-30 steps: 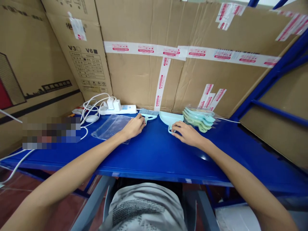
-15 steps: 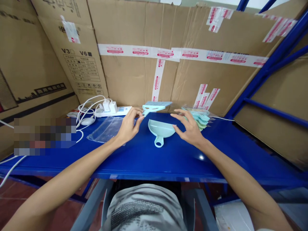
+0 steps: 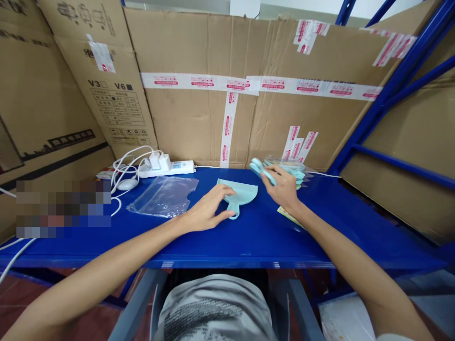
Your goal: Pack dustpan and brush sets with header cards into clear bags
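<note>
My right hand (image 3: 282,185) is closed around a light-blue hand brush (image 3: 262,171), held tilted above the back of the table, right of the dustpan. The pale mint dustpan (image 3: 246,192) lies on the blue table with its ring-ended handle towards me. Over its left side reaches my left hand (image 3: 211,208), fingers and thumb apart on either side of the handle. Whether the fingertips touch the dustpan I cannot tell. Behind my right hand lies a pile of wrapped mint pieces (image 3: 298,168), partly hidden by it.
A clear plastic bag (image 3: 163,196) lies flat on the left of the blue table (image 3: 199,246). Behind it sits a white power strip (image 3: 183,167) with plugs and tangled cables. A yellow-green card-like piece (image 3: 288,217) shows beside my right forearm. Cardboard walls (image 3: 185,118) enclose the back.
The brush has passed from my left hand to my right and moved rightward. My left hand has come down over the dustpan. The yellow-green piece has come into view.
</note>
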Tool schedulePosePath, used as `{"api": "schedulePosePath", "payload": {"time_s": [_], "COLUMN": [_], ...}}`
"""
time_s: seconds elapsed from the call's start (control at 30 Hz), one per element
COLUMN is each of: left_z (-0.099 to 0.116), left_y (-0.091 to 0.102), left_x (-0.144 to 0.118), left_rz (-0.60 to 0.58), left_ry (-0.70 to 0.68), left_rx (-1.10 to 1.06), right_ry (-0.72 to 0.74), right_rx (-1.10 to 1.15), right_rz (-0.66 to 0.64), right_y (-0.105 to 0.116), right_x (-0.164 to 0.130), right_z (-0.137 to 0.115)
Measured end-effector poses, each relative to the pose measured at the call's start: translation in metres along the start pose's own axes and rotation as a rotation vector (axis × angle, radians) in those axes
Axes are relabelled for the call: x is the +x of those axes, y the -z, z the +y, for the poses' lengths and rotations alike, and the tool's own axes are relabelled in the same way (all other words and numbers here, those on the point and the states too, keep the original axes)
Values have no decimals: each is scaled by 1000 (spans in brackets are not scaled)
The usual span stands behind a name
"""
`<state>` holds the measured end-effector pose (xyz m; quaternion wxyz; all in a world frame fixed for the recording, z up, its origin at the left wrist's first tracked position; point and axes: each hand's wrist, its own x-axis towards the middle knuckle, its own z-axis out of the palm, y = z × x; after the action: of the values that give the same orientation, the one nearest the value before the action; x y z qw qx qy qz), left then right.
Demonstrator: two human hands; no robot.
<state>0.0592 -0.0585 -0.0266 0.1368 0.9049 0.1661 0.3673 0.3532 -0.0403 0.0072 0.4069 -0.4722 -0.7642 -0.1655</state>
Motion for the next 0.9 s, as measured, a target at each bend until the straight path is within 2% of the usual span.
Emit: {"api": "schedulePosePath", "payload": {"time_s": [0.07,0.13,0.27,0.37,0.47,0.63,0.9], "left_z": [1,1,-5,-21,-41,-66,-63], "left_y": [0,2,12,21,26,26,28], "left_x": [1,3,3,0,-5,-10,-9], "left_rz": [-136,-204,-176,-148,-102,-71,-84], "left_ry": [-60,-84,56,184,273,372,433], "left_rx": [64,95,180,310,388,298,302], "right_ry": [-154,-307,-597,-736,-790,-786,-813], "right_rx": [132,265,648,963,1149,1292,1219], "right_rz": [96,127,132,74,19,-27,-25], "right_y": [2,3,1,0,3,2,-4], "right_x": [3,6,11,14,16,15,11], "right_z": [5,9,14,17,18,17,18]}}
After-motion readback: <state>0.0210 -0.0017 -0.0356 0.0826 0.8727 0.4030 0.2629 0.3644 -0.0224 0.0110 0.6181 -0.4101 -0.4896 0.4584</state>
